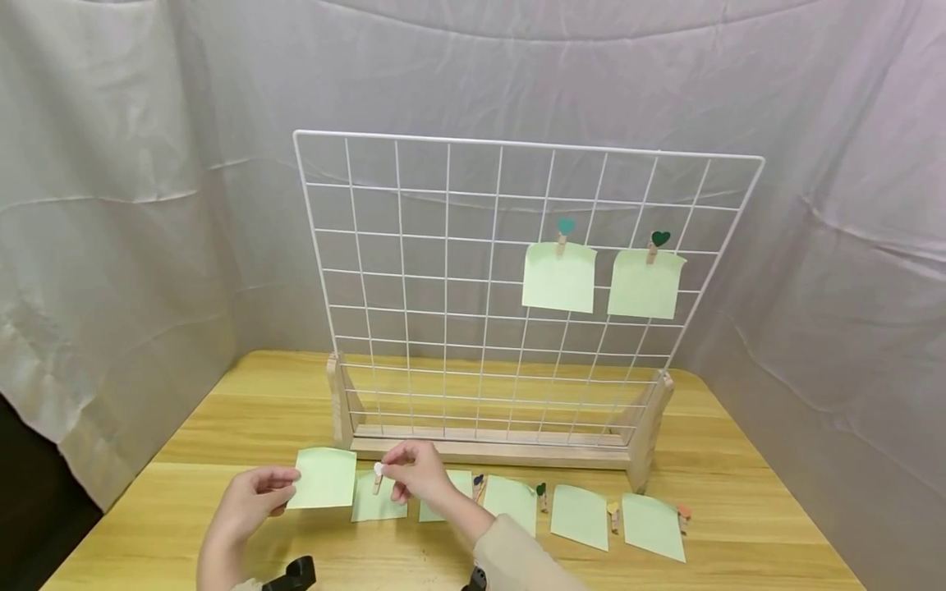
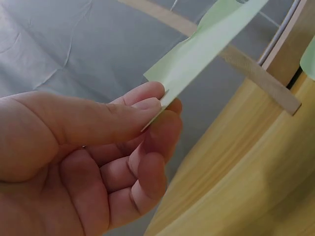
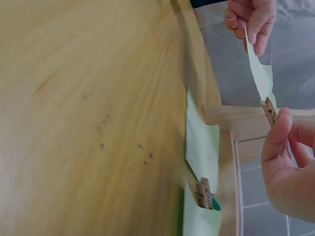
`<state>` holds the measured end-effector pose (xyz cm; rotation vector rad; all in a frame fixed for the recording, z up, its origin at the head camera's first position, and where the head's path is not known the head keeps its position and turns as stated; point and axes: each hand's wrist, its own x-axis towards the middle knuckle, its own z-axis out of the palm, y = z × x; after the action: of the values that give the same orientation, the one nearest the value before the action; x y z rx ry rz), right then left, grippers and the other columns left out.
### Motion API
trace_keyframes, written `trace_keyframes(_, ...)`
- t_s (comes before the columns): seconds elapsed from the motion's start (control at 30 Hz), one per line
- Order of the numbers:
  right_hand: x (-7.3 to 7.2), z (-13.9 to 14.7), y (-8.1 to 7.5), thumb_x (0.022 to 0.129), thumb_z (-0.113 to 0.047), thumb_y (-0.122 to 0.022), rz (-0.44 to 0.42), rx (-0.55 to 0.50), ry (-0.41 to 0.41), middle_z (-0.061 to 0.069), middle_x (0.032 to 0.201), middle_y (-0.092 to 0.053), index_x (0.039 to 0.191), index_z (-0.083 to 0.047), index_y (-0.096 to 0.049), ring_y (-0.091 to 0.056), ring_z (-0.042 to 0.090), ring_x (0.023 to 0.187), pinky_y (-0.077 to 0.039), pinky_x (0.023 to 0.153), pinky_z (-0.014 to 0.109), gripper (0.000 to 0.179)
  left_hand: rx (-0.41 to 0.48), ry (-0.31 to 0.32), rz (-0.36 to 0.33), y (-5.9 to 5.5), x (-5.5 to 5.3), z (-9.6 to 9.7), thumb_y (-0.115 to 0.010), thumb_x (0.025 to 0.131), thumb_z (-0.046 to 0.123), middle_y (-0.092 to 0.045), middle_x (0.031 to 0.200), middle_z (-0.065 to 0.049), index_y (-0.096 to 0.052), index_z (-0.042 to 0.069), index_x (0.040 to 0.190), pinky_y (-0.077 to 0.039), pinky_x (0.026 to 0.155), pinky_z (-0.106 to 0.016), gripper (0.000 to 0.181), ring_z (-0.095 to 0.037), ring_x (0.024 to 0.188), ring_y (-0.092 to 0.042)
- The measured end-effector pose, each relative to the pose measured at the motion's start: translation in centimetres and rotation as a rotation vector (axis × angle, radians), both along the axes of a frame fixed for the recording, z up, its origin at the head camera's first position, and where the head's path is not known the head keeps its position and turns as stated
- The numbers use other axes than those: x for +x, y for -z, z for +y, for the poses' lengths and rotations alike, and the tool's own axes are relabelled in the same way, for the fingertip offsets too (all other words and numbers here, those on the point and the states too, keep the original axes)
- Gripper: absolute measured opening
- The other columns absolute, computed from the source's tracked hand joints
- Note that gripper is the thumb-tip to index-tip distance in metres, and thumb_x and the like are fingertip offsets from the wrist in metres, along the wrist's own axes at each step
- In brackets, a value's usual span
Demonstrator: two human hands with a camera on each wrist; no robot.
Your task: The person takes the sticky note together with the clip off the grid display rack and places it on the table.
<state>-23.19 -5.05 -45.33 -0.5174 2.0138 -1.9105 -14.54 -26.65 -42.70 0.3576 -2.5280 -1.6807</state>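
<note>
My left hand (image 1: 247, 502) pinches a pale green sticky note (image 1: 323, 478) by its left edge, between thumb and fingers. In the left wrist view the note (image 2: 197, 61) is seen nearly edge-on and slightly curved. My right hand (image 1: 423, 474) grips a small wooden clothespin (image 1: 378, 483) with a white heart, just right of the note. The right wrist view shows this clothespin (image 3: 269, 112) at the note's far end; whether it bites the paper I cannot tell. Behind the hands stands a white wire grid (image 1: 447, 197) in a wooden base (image 1: 488, 451).
Two green notes (image 1: 558, 279) (image 1: 645, 286) hang on the grid from heart clothespins. Along the wooden table (image 1: 399, 558) lie several more notes (image 1: 580, 515), with clothespins (image 1: 613, 517) beside them. Grey cloth (image 1: 222, 98) surrounds the table.
</note>
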Motion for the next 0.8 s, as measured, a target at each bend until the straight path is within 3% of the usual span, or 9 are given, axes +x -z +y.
trace_keyframes(0.17,0.2,-1.0,0.9,0.080,0.003,-0.061,0.027,0.030,-0.010,0.002,0.073,-0.056,0.085,0.006,-0.061,-0.046,0.006,0.037,-0.041,0.036,0.018,0.006,0.026,0.005,-0.017,0.4,0.1,-0.6,-0.054,0.082,-0.007,-0.059,0.083,-0.009,-0.053,-0.017,0.106,-0.048,0.061,-0.026,0.026,-0.013,0.068,-0.052)
trace_keyframes(0.47,0.4,-2.2,1.8,0.079,0.006,-0.061,-0.025,0.044,-0.011,0.002,0.068,-0.055,0.084,0.008,-0.062,-0.046,0.006,0.037,-0.040,0.035,0.017,0.006,0.026,0.007,-0.042,1.3,0.6,-1.6,-0.054,0.083,-0.006,-0.058,0.082,-0.009,-0.050,-0.018,0.107,-0.048,0.060,-0.028,0.027,-0.013,0.067,-0.050)
trace_keyframes(0.8,0.9,-3.4,2.1,0.078,0.006,-0.062,-0.053,0.091,-0.001,0.005,0.064,-0.058,0.081,0.007,-0.061,-0.045,0.007,0.035,-0.039,0.033,0.018,0.004,0.016,-0.004,-0.076,2.2,0.5,-2.2,-0.057,0.082,-0.004,-0.058,0.080,-0.010,-0.050,-0.019,0.107,-0.048,0.059,-0.027,0.030,-0.014,0.068,-0.052)
